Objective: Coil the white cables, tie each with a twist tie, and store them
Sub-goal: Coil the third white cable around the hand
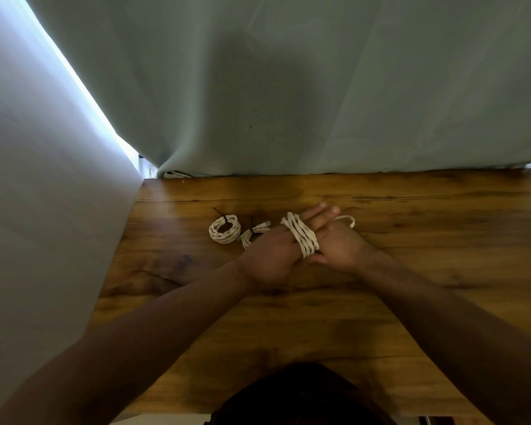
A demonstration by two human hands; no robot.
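**Above the wooden surface (411, 240), cable on my fingers**

My left hand (267, 259) keeps its fingers straight, grip apart, with the white cable (302, 237) wound around them in several turns. My right hand (344, 243) lies against them; I cannot tell its grip. A tied coil (224, 230) and a second coil (252, 236) lie just left.

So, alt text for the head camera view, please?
The left hand has a white braided cable wound round its straight fingers, and the right hand holds it. Two tied white cable coils lie on the wooden table.
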